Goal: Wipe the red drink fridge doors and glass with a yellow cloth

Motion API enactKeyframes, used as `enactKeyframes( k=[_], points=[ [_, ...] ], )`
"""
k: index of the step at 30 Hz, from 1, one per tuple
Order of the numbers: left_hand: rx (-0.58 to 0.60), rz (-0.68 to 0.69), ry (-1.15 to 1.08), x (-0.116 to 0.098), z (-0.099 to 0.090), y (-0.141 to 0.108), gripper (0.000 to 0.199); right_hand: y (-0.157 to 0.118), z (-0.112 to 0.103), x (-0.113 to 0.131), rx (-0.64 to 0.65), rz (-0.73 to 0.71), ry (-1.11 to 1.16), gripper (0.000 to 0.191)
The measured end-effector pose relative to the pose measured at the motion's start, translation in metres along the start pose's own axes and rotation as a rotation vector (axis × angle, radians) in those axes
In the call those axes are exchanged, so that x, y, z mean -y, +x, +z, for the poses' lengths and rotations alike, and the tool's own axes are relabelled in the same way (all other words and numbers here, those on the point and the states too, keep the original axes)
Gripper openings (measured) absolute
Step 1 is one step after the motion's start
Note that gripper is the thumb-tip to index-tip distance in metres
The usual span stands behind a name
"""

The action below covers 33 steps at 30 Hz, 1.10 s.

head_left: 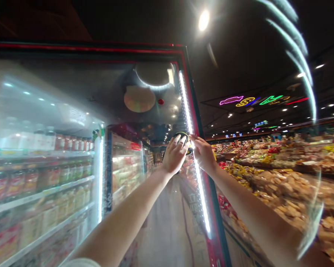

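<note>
A tilted glass cooler door [161, 230] with a dark, red-edged frame fills the middle of the head view. My left hand [176, 154] is on the inner side of the glass, its fingers curled over a rounded black object with yellow edging [183, 134]; most of that object is hidden, so its exact kind is unclear. My right hand [203, 151] grips the door's side frame [196, 111], its fingertips reaching over the lit LED strip [200, 193] close to the left hand. Both arms are stretched forward, and the picture is blurred by motion.
Cooler shelves [44, 193] with several rows of bottles stand on the left, behind another light strip [101, 181]. Heaped packaged goods [289, 193] lie on the right. Neon signs [246, 101] hang beyond. Reflections show in the glass.
</note>
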<state>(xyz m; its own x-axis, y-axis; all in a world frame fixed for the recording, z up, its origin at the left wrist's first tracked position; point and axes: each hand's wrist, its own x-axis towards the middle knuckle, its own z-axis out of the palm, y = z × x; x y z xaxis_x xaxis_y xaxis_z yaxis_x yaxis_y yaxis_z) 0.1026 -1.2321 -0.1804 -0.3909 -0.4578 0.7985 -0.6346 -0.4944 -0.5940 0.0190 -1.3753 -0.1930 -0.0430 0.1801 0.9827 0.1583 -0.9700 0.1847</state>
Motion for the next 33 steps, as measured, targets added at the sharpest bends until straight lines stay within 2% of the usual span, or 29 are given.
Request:
enactKeyframes(
  k=[2, 4, 7, 9, 11, 13, 15, 17, 19, 21, 23, 25, 27, 29, 31, 33],
  points=[
    [0.001, -0.02, 0.008, 0.004, 0.002, 0.01, 0.045, 0.006, 0.0, 0.002, -0.034, 0.039, 0.025, 0.056],
    [-0.005, -0.055, 0.006, 0.013, 0.004, 0.032, 0.044, 0.012, 0.001, 0.002, -0.075, 0.062, 0.056, 0.052],
    [-0.003, -0.08, 0.007, 0.035, 0.002, 0.063, 0.043, 0.021, 0.006, 0.001, -0.116, 0.064, 0.086, 0.049],
    [-0.007, -0.124, 0.019, 0.05, -0.003, 0.07, 0.046, 0.026, 0.009, -0.002, -0.109, 0.049, 0.086, 0.05],
    [-0.028, -0.218, 0.045, 0.059, -0.009, 0.06, 0.051, 0.028, 0.013, -0.005, -0.088, 0.026, 0.078, 0.051],
    [-0.055, -0.302, 0.076, 0.06, -0.013, 0.04, 0.056, 0.029, 0.017, -0.005, -0.076, 0.005, 0.071, 0.052],
    [-0.052, -0.279, 0.089, 0.053, -0.013, 0.021, 0.058, 0.03, 0.02, -0.004, -0.085, -0.005, 0.063, 0.053],
    [-0.012, -0.172, 0.082, 0.045, -0.011, 0.012, 0.058, 0.032, 0.024, 0.0, -0.09, -0.013, 0.054, 0.054],
    [0.037, -0.083, 0.076, 0.044, -0.009, 0.017, 0.056, 0.034, 0.028, 0.004, -0.083, -0.02, 0.049, 0.055],
    [0.063, -0.079, 0.083, 0.055, -0.011, 0.032, 0.054, 0.037, 0.034, 0.008, -0.069, -0.023, 0.057, 0.056],
    [0.063, -0.144, 0.094, 0.075, -0.017, 0.043, 0.055, 0.038, 0.04, 0.012, -0.06, -0.016, 0.078, 0.055],
    [0.03, -0.263, 0.106, 0.094, -0.025, 0.041, 0.056, 0.036, 0.047, 0.016, -0.052, 0.005, 0.103, 0.053],
    [-0.009, -0.382, 0.127, 0.103, -0.033, 0.023, 0.057, 0.029, 0.053, 0.021, -0.036, 0.026, 0.129, 0.05],
    [-0.022, -0.432, 0.149, 0.099, -0.037, -0.005, 0.059, 0.022, 0.059, 0.028, -0.02, 0.021, 0.15, 0.05],
    [0.012, -0.382, 0.162, 0.088, -0.038, -0.03, 0.062, 0.016, 0.063, 0.036, -0.017, -0.011, 0.165, 0.051],
    [0.083, -0.272, 0.167, 0.079, -0.039, -0.043, 0.063, 0.015, 0.068, 0.045, -0.015, -0.044, 0.162, 0.052]
  ],
)
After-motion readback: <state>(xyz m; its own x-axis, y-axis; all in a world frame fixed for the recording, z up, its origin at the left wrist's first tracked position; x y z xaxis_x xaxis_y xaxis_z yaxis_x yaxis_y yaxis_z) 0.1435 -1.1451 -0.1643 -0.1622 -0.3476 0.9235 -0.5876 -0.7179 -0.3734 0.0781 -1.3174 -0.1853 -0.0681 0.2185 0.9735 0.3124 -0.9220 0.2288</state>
